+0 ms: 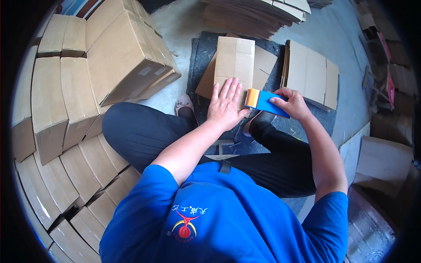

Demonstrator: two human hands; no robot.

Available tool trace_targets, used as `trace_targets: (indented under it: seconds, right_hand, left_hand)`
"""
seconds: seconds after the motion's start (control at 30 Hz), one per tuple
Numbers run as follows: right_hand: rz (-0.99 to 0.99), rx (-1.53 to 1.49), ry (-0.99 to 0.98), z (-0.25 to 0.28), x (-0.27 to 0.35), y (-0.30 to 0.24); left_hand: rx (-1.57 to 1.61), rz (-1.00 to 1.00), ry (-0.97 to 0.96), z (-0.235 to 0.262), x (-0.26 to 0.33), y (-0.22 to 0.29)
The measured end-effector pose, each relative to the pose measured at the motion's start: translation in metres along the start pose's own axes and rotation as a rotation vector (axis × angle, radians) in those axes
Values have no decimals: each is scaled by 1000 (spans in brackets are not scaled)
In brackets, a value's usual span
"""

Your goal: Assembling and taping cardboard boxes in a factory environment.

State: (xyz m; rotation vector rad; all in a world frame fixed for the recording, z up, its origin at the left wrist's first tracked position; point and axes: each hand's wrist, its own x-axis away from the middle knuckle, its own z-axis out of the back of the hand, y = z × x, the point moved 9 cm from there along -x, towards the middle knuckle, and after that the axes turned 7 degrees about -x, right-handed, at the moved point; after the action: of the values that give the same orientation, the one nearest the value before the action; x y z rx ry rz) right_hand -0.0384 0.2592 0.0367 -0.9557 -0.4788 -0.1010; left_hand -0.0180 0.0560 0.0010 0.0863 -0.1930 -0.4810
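The person sits low on the floor with legs crossed, and the left hand (226, 104) lies flat and open, fingers spread, pressed on the near end of a small cardboard box (234, 61) that rests on a dark mat (199, 57) just ahead of the knees; nothing is gripped there, the palm simply bears down, which I judge keeps the flaps shut and the box from sliding. The right hand (293, 104) is closed around a blue tape dispenser (266, 101) with an orange front edge, held level just right of the left thumb, its orange end at the box's near right corner, so the tool meets the seam where the other hand steadies it. Under the box lies a flattened sheet of cardboard, and just to the right a stack of folded flat cartons (311, 74) leans within easy reach of the right arm. More flat blanks (258, 15) are piled beyond the mat. To the left, finished closed boxes (66, 109) stand packed in close rows curving around the person's side, with one larger carton (127, 52) tilted on top of them, all well clear of the working spot. A pink shoe (185, 107) shows beside the left knee
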Motion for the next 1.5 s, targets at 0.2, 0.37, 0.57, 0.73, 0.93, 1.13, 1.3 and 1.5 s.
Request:
trace_targets:
  seconds: [0.2, 0.37, 0.57, 0.73, 0.93, 1.13, 1.3, 1.5]
  right_hand:
    - [-40, 29, 18, 50, 23, 9]
    - [52, 476, 48, 37, 12, 13]
    - [74, 694, 126, -34, 5, -42]
    - [39, 768, 220, -56, 14, -55]
    - [43, 815, 169, -115, -3, 11]
    - [84, 762, 86, -134, -25, 35]
    - [-89, 996, -200, -142, -28, 44]
    - [40, 1183, -375, -146, 26, -2]
  left_hand:
    - [1, 36, -8, 4, 1, -5]
    - [3, 33, -63, 4, -3, -1]
    - [56, 32, 22, 1, 2, -10]
    - [998, 323, 437, -10, 4, -70]
    - [1618, 476, 49, -61, -7, -71]
    - [2126, 566, -367, -131, 2, -66]
    - [1521, 1171, -221, -181, 23, -130]
    - [620, 427, 674, 17, -88, -147]
